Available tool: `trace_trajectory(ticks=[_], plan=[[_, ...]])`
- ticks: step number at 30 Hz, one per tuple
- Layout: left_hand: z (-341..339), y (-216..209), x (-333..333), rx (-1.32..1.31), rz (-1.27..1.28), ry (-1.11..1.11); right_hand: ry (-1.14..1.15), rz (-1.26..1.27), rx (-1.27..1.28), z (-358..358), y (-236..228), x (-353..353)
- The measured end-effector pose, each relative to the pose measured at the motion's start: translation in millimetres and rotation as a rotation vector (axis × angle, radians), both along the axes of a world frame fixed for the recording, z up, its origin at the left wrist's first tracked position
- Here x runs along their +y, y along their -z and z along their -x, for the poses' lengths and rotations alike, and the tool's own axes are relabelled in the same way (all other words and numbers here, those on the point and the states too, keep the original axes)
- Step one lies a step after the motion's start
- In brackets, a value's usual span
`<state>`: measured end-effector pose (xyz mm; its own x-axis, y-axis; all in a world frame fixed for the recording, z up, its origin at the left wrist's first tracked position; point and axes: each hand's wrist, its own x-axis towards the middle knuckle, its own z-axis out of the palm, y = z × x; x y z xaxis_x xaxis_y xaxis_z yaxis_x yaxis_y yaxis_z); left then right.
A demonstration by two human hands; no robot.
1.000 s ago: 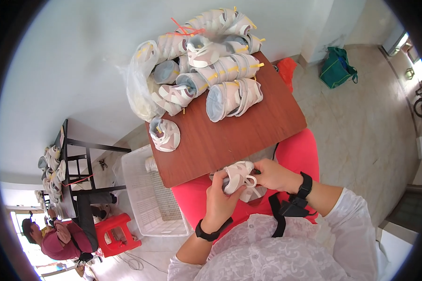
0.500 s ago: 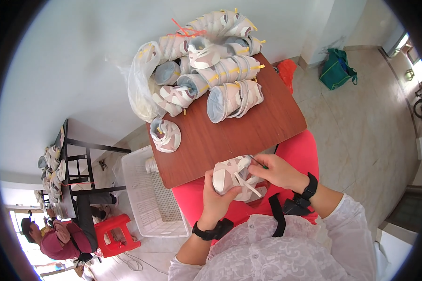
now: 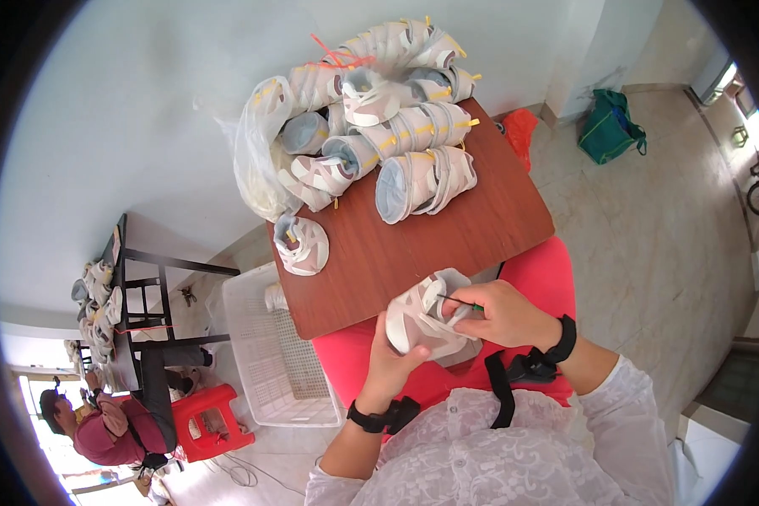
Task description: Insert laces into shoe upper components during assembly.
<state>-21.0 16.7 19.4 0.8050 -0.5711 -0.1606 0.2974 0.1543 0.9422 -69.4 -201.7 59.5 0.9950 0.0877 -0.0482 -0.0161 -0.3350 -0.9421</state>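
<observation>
In my lap, at the near edge of the table, is a pale pink and white shoe upper (image 3: 411, 317). My left hand (image 3: 388, 364) grips it by its left side, with the thumb on the near side. My right hand (image 3: 508, 314) is closed around a thin metal tool with a green handle (image 3: 478, 308). The tool's tip points left, at the upper's lacing area. The fingers of that hand hide part of the upper's opening, and I cannot make out whether the tip passes through the material.
On the brown table (image 3: 354, 287) lie a single upper (image 3: 302, 245), several nested stacks of uppers (image 3: 426, 181) and a clear plastic bag (image 3: 259, 169). A white crate (image 3: 253, 371) stands to the left. Beyond it, a person (image 3: 118, 434) sits by a red stool (image 3: 207, 422). A green bag (image 3: 607, 126) is on the floor.
The upper has turned and tilted, so more of its opening shows. My right hand and the tool have shifted slightly right and down. A white lace end that hung loose in front is no longer visible.
</observation>
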Motion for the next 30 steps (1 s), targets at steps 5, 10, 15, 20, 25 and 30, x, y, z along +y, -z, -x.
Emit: trace_trajectory(ticks=[5,10,15,20,25,30], plan=[[-19.4,-4.1,12.6,0.246,0.008,0.134,-0.057,0.127,-0.092,0.9,-5.4,-4.3],[-17.9,-19.9,-9.5,0.424,-0.010,0.251,-0.173,0.203,-0.056,-4.1,-4.8,-8.0],[-24.4,-16.4,-3.7,0.445,0.038,0.139,0.241,0.062,-0.286,3.3,6.9,-9.0],[-18.4,-4.0,-1.7,0.423,0.084,0.052,0.319,-0.024,-0.078,21.7,13.4,1.8],[-11.2,-3.6,-7.5,0.408,0.152,0.050,0.422,-0.145,-0.001,20.3,18.9,10.9],[-7.7,3.6,-2.9,0.402,0.138,0.021,0.373,-0.022,-0.027,19.7,16.9,11.8]])
